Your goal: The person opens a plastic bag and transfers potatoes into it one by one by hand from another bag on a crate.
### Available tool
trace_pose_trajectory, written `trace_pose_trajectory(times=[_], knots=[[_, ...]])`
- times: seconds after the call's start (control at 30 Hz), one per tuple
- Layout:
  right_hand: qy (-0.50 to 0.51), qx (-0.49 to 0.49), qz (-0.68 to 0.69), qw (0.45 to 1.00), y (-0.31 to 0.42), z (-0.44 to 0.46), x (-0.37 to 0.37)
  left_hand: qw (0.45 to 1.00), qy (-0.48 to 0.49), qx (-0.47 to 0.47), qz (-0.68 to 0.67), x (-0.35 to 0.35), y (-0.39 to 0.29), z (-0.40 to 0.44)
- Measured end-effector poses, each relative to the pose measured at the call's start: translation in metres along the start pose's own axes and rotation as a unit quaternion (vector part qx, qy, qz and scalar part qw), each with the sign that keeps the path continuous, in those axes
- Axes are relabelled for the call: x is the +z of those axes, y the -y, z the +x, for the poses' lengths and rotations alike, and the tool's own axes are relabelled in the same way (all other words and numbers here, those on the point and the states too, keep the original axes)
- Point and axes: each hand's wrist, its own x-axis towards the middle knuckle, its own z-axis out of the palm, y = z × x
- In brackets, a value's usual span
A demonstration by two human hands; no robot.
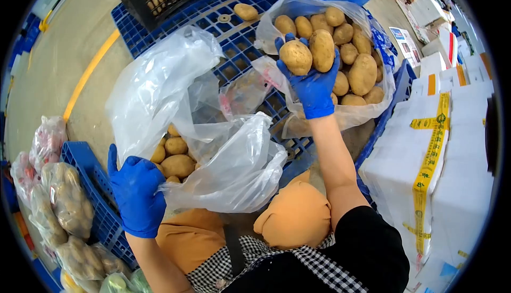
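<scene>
Grey concrete floor (42, 101) lies left of the blue lattice plastic pallet (125, 32) I work over. At the pallet's right side, a wide-mouthed clear plastic bag (269, 32) full of tan oval potatoes (363, 75). Above it my blue-gloved right hand (314, 88), palm up, cradles two: a rounder potato (296, 58), a longer potato (322, 51). My blue-gloved left hand (137, 192) is curled on the rim of a second, slack clear bag (154, 91) at the pallet's near edge, potatoes inside.

Handling, my judgement: palm level, fingertips curled, as both sit high; rim held outward, film folds in easily.

Edges: white taped boxes (402, 133) hem the pallet's right; a black slatted crate (130, 0) its far left. Likely room: over the pallet's middle, between bags, minding crumpled pink-printed film (242, 96).
</scene>
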Motion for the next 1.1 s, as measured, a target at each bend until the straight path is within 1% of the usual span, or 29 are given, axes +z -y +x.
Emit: trace_pose_trajectory(times=[0.07,0.1,0.13,0.17,0.2,0.23,0.27,0.3,0.33,0.37,0.4,0.43,0.47,0.57,0.67,0.7,0.73,0.77,0.8,0.9,0.93,0.97,1.03,1.1], knots=[[0.016,0.047,0.016,0.999,-0.034,-0.006,0.01,1.0,0.001,-0.012,0.005,-0.004,0.0,-0.004],[-0.026,0.089,-0.078,0.993,-0.057,-0.013,0.009,1.0,0.0,-0.013,0.008,-0.005,-0.001,-0.004],[-0.069,0.125,-0.172,0.975,-0.078,-0.02,0.009,1.0,0.001,-0.009,0.01,-0.006,-0.001,-0.002],[0.089,0.163,-0.261,0.947,-0.095,-0.022,0.015,1.0,0.0,-0.011,0.013,-0.006,-0.001,-0.001],[0.242,0.195,-0.342,0.887,-0.105,-0.022,0.022,1.0,-0.001,-0.012,0.017,-0.006,0.0,-0.003],[0.185,0.233,-0.309,0.903,-0.103,-0.017,0.027,1.0,-0.002,-0.015,0.022,-0.007,0.001,-0.005],[0.15,0.143,-0.431,0.878,-0.092,-0.007,0.024,1.0,0.002,-0.022,0.021,-0.008,0.001,-0.006],[0.109,0.051,-0.541,0.832,-0.069,0.007,0.018,0.999,0.005,-0.031,0.019,-0.009,-0.001,-0.008],[0.062,-0.042,-0.639,0.766,-0.042,0.022,0.009,0.999,0.009,-0.039,0.015,-0.009,-0.003,-0.009],[0.04,-0.196,-0.762,0.616,-0.009,0.046,-0.014,0.999,0.009,-0.029,0.027,-0.01,-0.004,-0.009],[0.015,-0.337,-0.838,0.429,0.021,0.068,-0.038,0.999,0.014,-0.025,0.039,-0.008,0.0,-0.01],[-0.022,-0.217,-0.919,0.33,0.042,0.076,-0.049,0.998,0.021,-0.023,0.05,-0.005,0.007,-0.012],[-0.058,-0.091,-0.969,0.221,0.054,0.084,-0.056,0.997,0.027,-0.021,0.062,-0.003,0.011,-0.012],[-0.108,-0.058,-0.978,0.168,0.047,0.103,-0.102,0.998,0.007,-0.003,0.062,0.0,0.005,-0.007],[-0.08,-0.165,-0.912,0.366,0.055,0.092,-0.115,0.997,0.015,-0.006,0.082,0.003,0.003,-0.005],[-0.111,-0.196,-0.818,0.53,0.056,0.091,-0.127,0.997,0.013,-0.018,0.068,0.001,0.002,-0.006],[-0.094,-0.234,-0.729,0.637,0.062,0.087,-0.137,0.998,0.008,-0.033,0.055,-0.002,0.0,-0.007],[-0.1,-0.182,-0.618,0.758,0.071,0.077,-0.131,0.998,0.003,-0.048,0.042,-0.004,-0.001,-0.008],[-0.112,-0.125,-0.49,0.855,0.076,0.06,-0.118,0.998,0.003,-0.049,0.049,-0.005,-0.001,-0.01],[-0.141,-0.121,-0.304,0.934,0.08,0.015,-0.07,0.998,0.011,-0.026,0.058,0.0,0.0,-0.009],[-0.062,-0.055,-0.224,0.971,0.084,0.006,-0.062,0.998,0.012,-0.018,0.062,0.002,0.001,-0.007],[0.022,0.012,-0.139,0.99,0.085,0.001,-0.052,0.998,0.009,-0.012,0.068,0.004,0.002,-0.005],[0.109,0.107,-0.03,0.988,0.072,-0.008,-0.026,0.998,0.011,-0.004,0.062,0.005,0.0,0.0],[-0.053,0.027,-0.095,0.994,0.028,-0.008,0.002,0.998,0.018,-0.005,0.062,0.004,0.0,0.001]])
